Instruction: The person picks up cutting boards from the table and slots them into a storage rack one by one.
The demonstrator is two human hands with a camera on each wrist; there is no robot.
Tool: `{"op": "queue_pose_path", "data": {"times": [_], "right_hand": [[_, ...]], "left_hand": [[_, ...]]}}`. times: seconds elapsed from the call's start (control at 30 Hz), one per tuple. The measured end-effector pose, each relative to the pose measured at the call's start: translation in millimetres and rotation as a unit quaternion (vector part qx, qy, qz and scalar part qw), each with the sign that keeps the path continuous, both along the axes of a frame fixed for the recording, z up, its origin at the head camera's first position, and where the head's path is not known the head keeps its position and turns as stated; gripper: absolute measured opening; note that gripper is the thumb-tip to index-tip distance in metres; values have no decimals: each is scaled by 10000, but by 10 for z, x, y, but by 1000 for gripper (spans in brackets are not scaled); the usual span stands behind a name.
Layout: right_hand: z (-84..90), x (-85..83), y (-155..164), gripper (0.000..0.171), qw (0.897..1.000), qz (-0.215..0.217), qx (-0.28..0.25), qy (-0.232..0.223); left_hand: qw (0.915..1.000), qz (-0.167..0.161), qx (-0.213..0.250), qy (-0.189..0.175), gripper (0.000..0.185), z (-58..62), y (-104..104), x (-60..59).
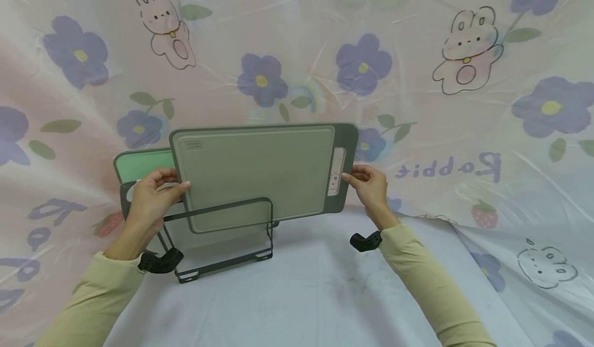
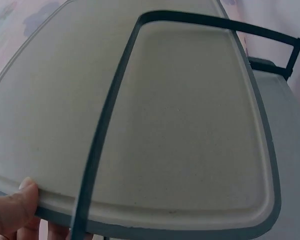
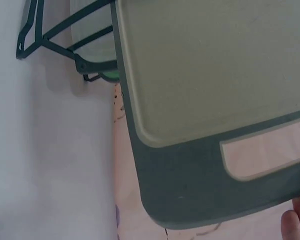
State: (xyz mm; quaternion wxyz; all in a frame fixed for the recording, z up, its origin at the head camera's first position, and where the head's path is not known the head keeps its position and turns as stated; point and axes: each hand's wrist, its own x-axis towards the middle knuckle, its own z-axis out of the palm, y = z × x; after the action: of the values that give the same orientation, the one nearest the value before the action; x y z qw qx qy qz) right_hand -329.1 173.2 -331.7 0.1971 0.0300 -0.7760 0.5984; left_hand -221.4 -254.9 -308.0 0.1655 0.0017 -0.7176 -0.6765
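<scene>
Both hands hold a grey-green cutting board [image 1: 260,174] with a dark green border and a handle slot at its right end. My left hand [image 1: 155,200] pinches its left edge, thumb on the front face. At the handle end, my right hand [image 1: 368,184] pinches the right edge beside the slot. The board stands on its long side, its left part behind the front bar of a dark wire rack [image 1: 223,264] and its right end sticking out past it. In the left wrist view, the rack's bar [image 2: 102,120] crosses in front of the board [image 2: 190,125].
A light green board [image 1: 144,164] stands behind, at the rack's left, partly hidden by the left hand and the held board. The white tabletop [image 1: 315,285] stretches in front. A curtain [image 1: 301,37] printed with flowers and rabbits hangs close behind the rack.
</scene>
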Motion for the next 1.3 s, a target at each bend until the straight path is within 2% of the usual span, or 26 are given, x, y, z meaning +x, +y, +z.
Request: {"op": "queue_pose_path", "data": {"times": [0.17, 0.3, 0.43, 0.67, 0.83, 1.0, 1.07, 1.2, 1.3], "right_hand": [[-33, -17, -129, 27, 10000, 68, 24, 31], [-54, -19, -233, 28, 9998, 189, 79, 0], [-76, -14, -315, 30, 9993, 363, 42, -113], [-107, -10, -462, 28, 9985, 544, -16, -89], [-133, -16, -561, 26, 9978, 656, -107, -43], [-165, -4, -653, 24, 9969, 759, -187, -15], [-178, 8, -693, 24, 9966, 810, -156, -34], [-228, 34, -757, 23, 9960, 891, -65, -49], [-275, 39, -824, 22, 9949, 1003, -49, -35]], "left_hand": [[9984, 69, 554, 88, 25, -53, -108, 43], [9976, 130, 614, 294, 23, -99, -209, 96], [9965, 57, 727, 412, 24, -133, -301, 152], [9958, 186, 802, 402, 25, -184, -436, 223], [9928, 195, 1098, 437, 26, -194, -513, 282], [9947, 316, 909, 370, 24, -208, -597, 353], [9947, 334, 851, 477, 23, -223, -636, 372], [9940, 285, 907, 534, 23, -258, -700, 407], [9943, 302, 919, 450, 23, -287, -771, 450]]}}
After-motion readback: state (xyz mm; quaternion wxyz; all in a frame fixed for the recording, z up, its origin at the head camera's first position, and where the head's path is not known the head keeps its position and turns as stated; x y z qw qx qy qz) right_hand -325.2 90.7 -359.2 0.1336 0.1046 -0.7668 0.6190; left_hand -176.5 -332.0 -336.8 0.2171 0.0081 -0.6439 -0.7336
